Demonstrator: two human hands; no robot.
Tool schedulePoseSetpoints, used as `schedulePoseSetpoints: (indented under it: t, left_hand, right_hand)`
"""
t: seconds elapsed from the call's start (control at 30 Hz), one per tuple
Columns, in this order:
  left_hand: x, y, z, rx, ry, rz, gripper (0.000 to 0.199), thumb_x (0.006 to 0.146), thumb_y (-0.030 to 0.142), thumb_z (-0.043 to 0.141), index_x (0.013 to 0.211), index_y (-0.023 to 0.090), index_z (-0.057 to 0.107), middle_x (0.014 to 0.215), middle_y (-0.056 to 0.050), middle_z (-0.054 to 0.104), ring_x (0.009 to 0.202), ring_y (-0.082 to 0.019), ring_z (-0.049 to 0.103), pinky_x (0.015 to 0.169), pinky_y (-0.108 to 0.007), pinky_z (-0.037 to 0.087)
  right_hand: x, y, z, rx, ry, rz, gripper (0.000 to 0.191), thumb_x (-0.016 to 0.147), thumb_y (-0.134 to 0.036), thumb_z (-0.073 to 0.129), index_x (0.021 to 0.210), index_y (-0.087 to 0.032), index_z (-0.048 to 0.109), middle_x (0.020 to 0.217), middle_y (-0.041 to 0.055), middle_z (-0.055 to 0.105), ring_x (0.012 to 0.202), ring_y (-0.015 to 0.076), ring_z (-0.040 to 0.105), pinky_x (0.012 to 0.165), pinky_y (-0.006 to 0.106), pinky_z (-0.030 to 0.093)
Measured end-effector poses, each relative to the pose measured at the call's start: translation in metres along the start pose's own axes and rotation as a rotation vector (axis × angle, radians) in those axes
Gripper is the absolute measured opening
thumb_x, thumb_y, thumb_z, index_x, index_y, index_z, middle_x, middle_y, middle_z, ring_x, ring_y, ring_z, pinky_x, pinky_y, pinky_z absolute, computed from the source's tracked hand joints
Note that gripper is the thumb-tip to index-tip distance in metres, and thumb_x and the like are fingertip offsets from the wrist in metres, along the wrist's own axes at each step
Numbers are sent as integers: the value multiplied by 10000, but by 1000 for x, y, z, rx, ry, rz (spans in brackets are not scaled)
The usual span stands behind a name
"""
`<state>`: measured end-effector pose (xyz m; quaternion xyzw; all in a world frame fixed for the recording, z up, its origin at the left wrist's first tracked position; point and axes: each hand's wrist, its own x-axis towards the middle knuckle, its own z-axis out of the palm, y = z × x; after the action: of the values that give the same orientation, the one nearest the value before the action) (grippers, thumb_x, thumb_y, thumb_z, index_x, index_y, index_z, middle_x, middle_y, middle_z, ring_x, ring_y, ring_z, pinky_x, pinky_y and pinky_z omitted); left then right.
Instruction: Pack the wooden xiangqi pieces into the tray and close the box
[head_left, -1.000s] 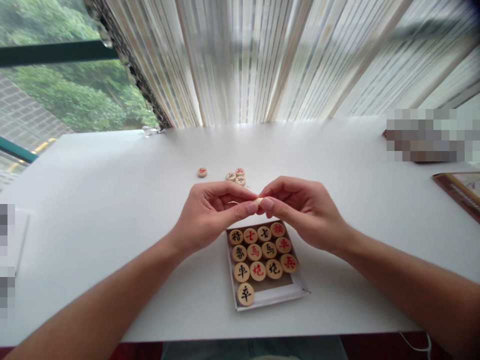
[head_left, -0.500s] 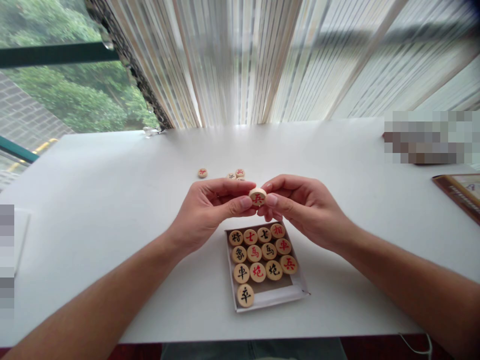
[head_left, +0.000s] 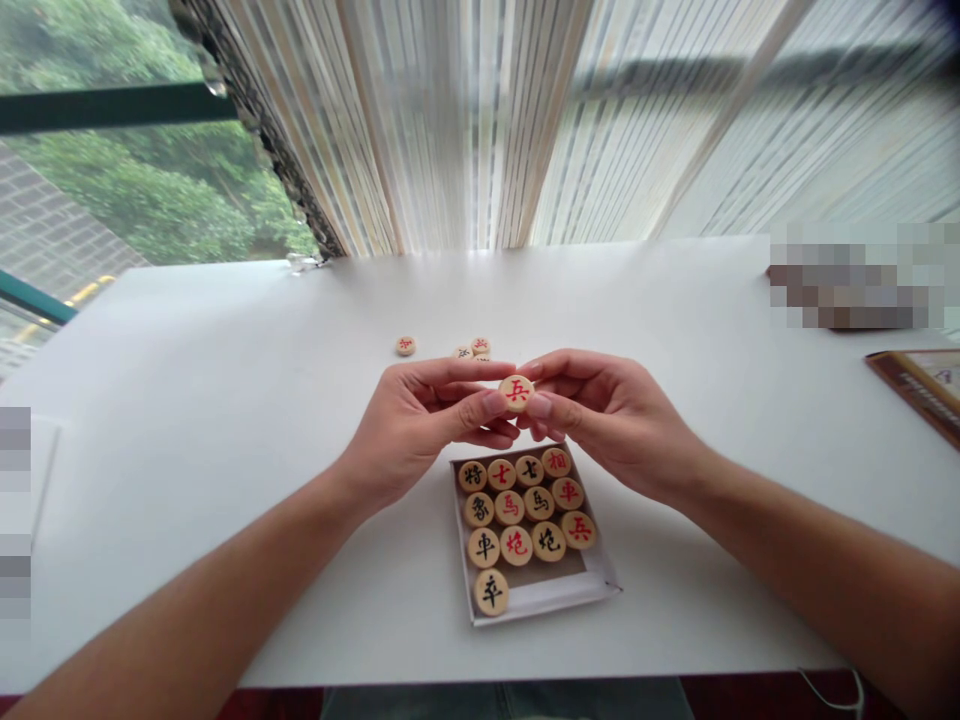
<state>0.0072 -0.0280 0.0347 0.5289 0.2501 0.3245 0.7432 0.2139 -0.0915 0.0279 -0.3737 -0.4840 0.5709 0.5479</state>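
A xiangqi piece (head_left: 516, 392) is clamped between left fingers (head_left: 491, 405) and right fingers (head_left: 538, 405), mostly filled box (head_left: 540, 598) below, loose pieces (head_left: 480, 346) beyond on the worktop (head_left: 225, 400).

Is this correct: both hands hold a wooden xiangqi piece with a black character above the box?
No: the wooden xiangqi piece has a red character, not black, in the head view. The left hand and right hand do hold it above the box.

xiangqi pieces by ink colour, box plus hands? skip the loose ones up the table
Black-character pieces in the cardboard box: 7
Red-character pieces in the box: 6
Red-character piece between left hand and right hand: 1
Total: 14
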Motion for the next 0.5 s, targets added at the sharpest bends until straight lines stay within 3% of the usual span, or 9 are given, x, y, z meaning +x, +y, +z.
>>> schedulePoseSetpoints:
  t: [0.3,0.5]
  left_hand:
    - [-2,1,2,93,35,47,381,749,221,986,1106,174,861,849,-70,853,743,-211,835,726,-291,731]
    - [-5,-2,6,205,47,141,399,732,210,992,1104,164,858,920,-80,862,793,-224,845,757,-285,732]
  right_hand:
    - [0,-5,7,-42,27,11,296,762,-333,992,947,-182,817,874,47,822,737,153,758,680,273,645]
    - [-2,-2,6,-51,44,35,384,680,-354,1035,924,-177,797,851,59,818,773,206,795,723,337,685]
